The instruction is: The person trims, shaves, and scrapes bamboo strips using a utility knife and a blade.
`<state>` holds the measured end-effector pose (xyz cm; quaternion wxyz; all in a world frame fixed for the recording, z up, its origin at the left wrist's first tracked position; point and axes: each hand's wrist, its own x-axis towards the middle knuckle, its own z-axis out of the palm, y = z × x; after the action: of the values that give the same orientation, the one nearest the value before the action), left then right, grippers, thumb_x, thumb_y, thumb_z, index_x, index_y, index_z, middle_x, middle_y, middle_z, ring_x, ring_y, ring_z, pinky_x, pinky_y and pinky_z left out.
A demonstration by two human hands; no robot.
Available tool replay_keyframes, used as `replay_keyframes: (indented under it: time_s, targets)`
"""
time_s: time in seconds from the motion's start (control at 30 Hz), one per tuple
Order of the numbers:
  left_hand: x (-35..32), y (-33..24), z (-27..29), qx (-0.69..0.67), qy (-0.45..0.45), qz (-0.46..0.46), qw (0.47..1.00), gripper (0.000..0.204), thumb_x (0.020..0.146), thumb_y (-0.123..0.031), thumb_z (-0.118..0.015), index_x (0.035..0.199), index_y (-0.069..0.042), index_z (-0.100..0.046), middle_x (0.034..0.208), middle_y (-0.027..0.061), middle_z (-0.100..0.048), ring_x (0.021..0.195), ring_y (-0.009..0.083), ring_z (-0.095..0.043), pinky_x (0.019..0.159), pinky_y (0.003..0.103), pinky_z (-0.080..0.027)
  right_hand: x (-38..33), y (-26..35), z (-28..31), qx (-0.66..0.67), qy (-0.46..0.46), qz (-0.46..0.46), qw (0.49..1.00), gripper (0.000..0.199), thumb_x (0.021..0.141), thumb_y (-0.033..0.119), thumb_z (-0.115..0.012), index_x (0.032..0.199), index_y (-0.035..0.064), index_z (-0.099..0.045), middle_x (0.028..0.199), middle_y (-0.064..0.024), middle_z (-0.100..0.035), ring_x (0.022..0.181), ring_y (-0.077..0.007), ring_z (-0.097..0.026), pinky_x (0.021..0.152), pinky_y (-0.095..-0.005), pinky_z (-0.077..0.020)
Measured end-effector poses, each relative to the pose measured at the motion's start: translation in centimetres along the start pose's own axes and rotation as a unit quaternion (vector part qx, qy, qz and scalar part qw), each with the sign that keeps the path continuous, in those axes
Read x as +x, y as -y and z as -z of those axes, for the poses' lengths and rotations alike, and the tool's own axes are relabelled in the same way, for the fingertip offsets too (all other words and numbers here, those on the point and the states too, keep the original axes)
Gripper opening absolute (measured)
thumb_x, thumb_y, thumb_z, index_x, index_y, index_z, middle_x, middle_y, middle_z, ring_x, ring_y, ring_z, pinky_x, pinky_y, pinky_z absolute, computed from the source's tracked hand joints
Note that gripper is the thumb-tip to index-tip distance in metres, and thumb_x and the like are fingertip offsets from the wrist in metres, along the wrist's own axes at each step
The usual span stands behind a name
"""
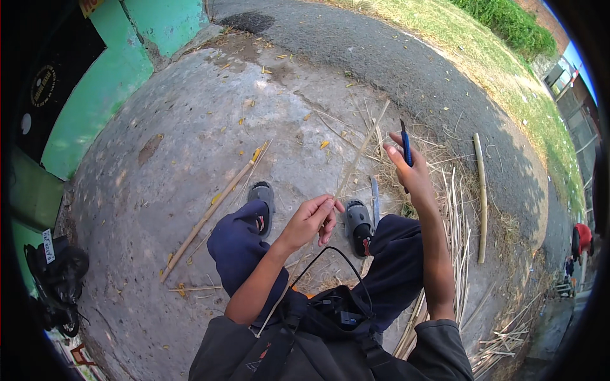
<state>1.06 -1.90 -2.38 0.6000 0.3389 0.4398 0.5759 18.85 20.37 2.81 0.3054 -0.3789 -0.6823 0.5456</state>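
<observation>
My left hand [311,220] pinches a thin, pale bamboo strip [362,148] between thumb and fingers. The strip runs from near my lap up through the hand and slants away to the far right. My right hand [413,170] is raised to the right of it, closed around a blue utility knife [407,151] whose dark blade points away from me. Between the knife and the strip there is a gap. On the ground beside my right shoe [359,228] lies a long flat blade [375,198], perhaps a larger knife.
A bamboo pole [210,214] lies on the concrete to the left, another [480,197] to the right. Many split strips [455,235] and shavings [432,152] spread along my right side. Further out are a green wall [95,108], a black bag-like bundle [60,279], an asphalt road [356,44] and grass.
</observation>
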Motion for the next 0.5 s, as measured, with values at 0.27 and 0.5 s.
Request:
replay_keyframes:
  time_s: [0.27, 0.5]
  targets:
    - [-0.3, -1.2, -0.8, -0.040, 0.037, 0.045, 0.997, 0.044, 0.116, -0.035, -0.040, 0.138, 0.002, -0.054, 0.089, 0.0095, -0.068, 0.067, 0.0152, -0.070, 0.059, 0.027, -0.056, -0.6, -0.3, -3.0, 0.135, 0.099, -0.030, 0.985, 0.027, 0.100, 0.027, -0.076, 0.114, 0.0033, -0.074, 0.091, -0.0018, -0.079, 0.052, 0.0009, -0.031, 0.047, -0.0211, -0.0225]
    - [-5.0, -0.8, 0.5, 0.072, 0.055, 0.114, 0.989, 0.043, 0.115, -0.035, -0.044, 0.139, 0.000, -0.055, 0.097, 0.0113, -0.072, 0.074, 0.0166, -0.073, 0.067, 0.028, -0.060, -0.3, 0.6, -1.7, 0.111, 0.041, -0.009, 0.993, 0.033, 0.099, 0.026, -0.077, 0.118, -0.0008, -0.073, 0.091, -0.0021, -0.079, 0.055, -0.0003, -0.041, 0.051, -0.0218, -0.0317]
